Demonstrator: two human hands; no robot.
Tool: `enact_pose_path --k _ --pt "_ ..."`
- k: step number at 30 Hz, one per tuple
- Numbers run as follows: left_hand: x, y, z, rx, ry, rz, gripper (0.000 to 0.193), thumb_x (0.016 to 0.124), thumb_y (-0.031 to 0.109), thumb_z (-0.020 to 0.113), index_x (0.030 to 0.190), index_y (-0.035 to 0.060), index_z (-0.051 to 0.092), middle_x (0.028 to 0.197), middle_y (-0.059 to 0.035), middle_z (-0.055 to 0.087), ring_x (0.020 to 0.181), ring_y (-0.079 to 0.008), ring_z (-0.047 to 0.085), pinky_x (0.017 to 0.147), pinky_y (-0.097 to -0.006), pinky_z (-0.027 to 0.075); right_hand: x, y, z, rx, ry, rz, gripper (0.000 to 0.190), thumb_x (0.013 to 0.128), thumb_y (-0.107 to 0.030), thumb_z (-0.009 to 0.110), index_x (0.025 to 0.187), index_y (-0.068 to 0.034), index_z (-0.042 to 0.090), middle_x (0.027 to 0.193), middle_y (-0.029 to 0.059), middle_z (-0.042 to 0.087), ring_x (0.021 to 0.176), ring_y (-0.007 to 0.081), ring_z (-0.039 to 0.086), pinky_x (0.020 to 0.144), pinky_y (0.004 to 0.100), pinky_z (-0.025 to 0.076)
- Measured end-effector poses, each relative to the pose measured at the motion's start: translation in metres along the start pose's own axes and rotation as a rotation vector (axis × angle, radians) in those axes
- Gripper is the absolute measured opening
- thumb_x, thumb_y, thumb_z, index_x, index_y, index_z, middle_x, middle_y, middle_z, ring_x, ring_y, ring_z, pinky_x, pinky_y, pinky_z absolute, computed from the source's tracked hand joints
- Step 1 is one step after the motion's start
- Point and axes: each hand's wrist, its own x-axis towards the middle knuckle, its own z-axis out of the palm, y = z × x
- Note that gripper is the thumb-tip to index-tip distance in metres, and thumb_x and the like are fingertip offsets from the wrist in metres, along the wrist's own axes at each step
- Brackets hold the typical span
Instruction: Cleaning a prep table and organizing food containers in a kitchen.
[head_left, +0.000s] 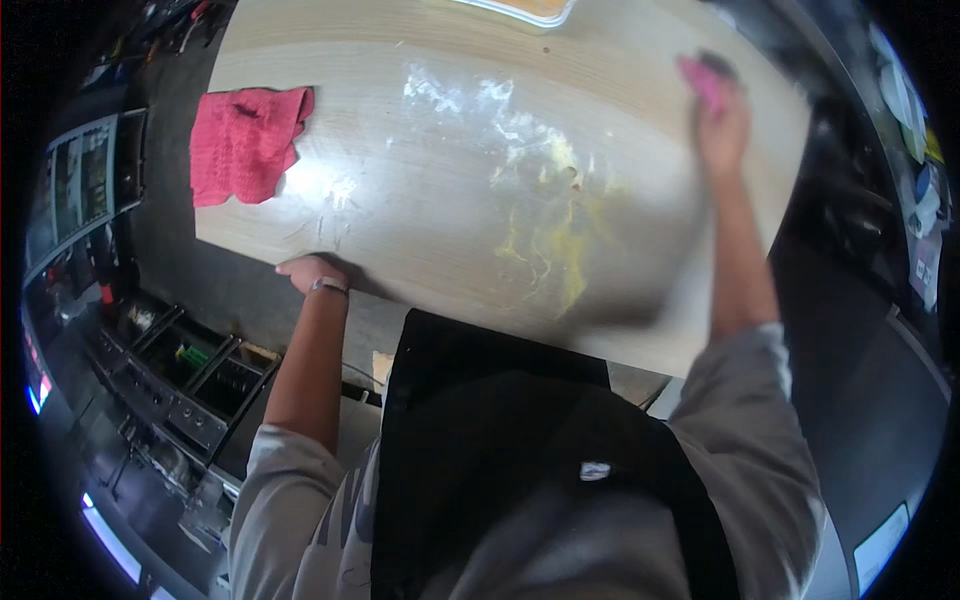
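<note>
Blurred by motion, my right hand grips a pink object, perhaps a cloth or scraper, over the far right part of the wooden table; a dark part shows beside it. My left hand rests on the table's near edge at the left, a band round the wrist; its fingers are partly hidden. A folded red-pink cloth lies at the table's left end. White smears and yellow smears mark the middle of the tabletop.
The rim of a clear container with orange contents shows at the far edge. A black stove-like unit stands at the lower left. A glass-fronted cabinet is at the left. Items lie on a shelf at the right.
</note>
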Motion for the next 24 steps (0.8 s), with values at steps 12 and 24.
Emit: enact_pose_path --k 12,24 --pt "0.004 0.017 -0.005 0.194 0.188 0.808 0.053 0.083 0.032 0.057 0.124 0.0016 0.042 0.129 -0.0207 0.039 0.119 -0.0357 0.038 0.097 -0.0447 0.033 0.012 -0.085 -0.009 0.835 -0.215 0.312 0.048 0.076 0.005 0.053 0.123 -0.003 0.047 0.106 0.0111 0.060 0.096 0.0222 0.056 0.083 0.0299 0.044" --pt "0.087 0.166 0.058 0.693 -0.453 1.490 0.047 0.073 0.026 0.069 0.115 0.0098 0.054 0.110 -0.0126 0.059 0.096 -0.0269 0.058 0.077 -0.0396 0.048 0.010 -0.254 -0.003 0.725 -0.626 0.132 0.045 0.072 0.010 0.045 0.114 -0.003 0.053 0.107 0.0171 0.057 0.102 0.0286 0.056 0.089 0.0325 0.042"
